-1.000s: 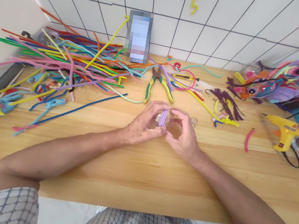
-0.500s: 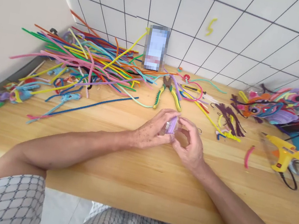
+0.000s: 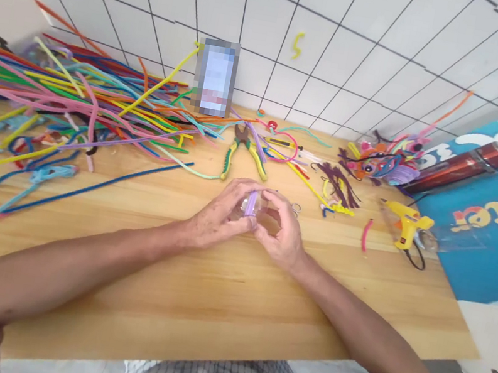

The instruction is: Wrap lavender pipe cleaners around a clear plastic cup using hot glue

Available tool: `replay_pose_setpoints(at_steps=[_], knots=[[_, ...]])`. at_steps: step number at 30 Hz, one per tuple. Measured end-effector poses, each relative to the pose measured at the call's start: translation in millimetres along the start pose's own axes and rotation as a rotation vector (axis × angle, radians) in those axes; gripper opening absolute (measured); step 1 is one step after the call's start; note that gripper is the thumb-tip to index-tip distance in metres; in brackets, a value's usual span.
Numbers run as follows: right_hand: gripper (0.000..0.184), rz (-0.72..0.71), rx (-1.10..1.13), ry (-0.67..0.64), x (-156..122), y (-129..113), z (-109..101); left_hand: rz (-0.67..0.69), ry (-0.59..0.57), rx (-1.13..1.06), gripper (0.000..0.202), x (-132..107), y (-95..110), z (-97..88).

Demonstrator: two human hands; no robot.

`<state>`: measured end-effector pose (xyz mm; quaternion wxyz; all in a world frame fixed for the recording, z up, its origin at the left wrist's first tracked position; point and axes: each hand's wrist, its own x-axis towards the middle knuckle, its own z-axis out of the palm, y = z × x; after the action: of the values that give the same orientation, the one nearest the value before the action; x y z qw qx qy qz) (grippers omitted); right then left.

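Over the middle of the table, my left hand (image 3: pixel 218 216) is closed around a clear, round plastic piece (image 3: pixel 242 203). Purple pipe cleaners (image 3: pixel 251 203) run across its right side in a narrow upright band. My right hand (image 3: pixel 284 230) curves toward it from the right, with thumb and fingertips pressed to the band's top and bottom edges. A gap shows inside the curl of the right hand. The fingers cover part of the clear piece, so its full shape is hidden. Pliers (image 3: pixel 244 138) with green and yellow handles lie just beyond both hands.
A large heap of coloured pipe cleaners (image 3: pixel 78 94) covers the back left. A phone (image 3: pixel 215 79) leans on the tiled wall. At the right lie a yellow glue gun (image 3: pixel 407 226), a pink piece (image 3: pixel 366 235), dark purple strands (image 3: pixel 337 185) and a colourful pipe-cleaner figure (image 3: pixel 382 161).
The view has swung to the right, so everything sits further left and more of the blue panel shows. Both hands keep the same hold on the clear piece and purple band.
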<state>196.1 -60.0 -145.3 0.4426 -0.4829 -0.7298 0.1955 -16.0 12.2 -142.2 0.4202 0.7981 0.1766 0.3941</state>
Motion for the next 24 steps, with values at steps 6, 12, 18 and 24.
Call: replay_pose_setpoints(at_steps=[6,12,18,24], knots=[[0.062,0.029,0.05,-0.019,6.3,-2.8,-10.8,-0.394,0.102,-0.461,0.056,8.9,10.1,2.6],[0.08,-0.163,-0.164,0.034,8.3,0.9,-16.2,-0.642,0.284,-0.94,0.045,28.7,24.2,2.5],[0.108,-0.245,-0.389,0.084,3.5,-2.1,2.6,-0.733,0.301,-1.153,0.034,27.7,38.8,9.8],[0.104,-0.172,-0.466,0.037,-2.3,-5.8,8.0,-0.836,0.388,-1.16,0.026,21.3,51.3,21.3]])
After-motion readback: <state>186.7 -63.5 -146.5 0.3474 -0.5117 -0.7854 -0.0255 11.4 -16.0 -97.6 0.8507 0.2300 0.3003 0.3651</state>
